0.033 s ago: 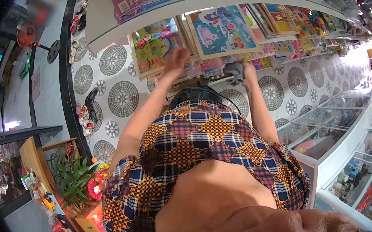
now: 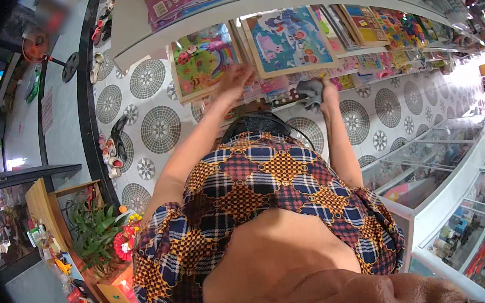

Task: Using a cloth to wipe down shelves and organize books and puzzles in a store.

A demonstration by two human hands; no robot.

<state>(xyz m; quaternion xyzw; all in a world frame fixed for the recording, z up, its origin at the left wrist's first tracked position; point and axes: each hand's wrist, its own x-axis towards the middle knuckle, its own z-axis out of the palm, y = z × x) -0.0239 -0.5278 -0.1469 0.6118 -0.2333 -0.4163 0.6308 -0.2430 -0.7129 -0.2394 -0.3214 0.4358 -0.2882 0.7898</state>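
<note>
My right hand (image 2: 328,92) is closed on a crumpled grey cloth (image 2: 310,91), just below the lower edge of a blue picture board (image 2: 290,41) with cartoon animals. My left hand (image 2: 238,79) reaches over the lower right corner of a green picture board (image 2: 202,60) with a rainbow and flowers. Its fingers are loosely apart and nothing shows in them; whether they touch the board is unclear. Both boards have pale, wood-coloured borders and lean on a shelf. Behind and below them are plastic-wrapped packs (image 2: 275,84), partly hidden by my hands.
A white shelf edge (image 2: 273,3) with flat packs on it runs above the boards. More colourful packs (image 2: 399,27) line the right. Glass display cases (image 2: 434,153) stand at lower right, a potted plant (image 2: 96,231) at lower left. Shoes (image 2: 112,148) line the patterned floor's left edge.
My left hand has shifted a little to the right along the boards' lower edges. The right hand has moved slightly, still with the grey cloth in it.
</note>
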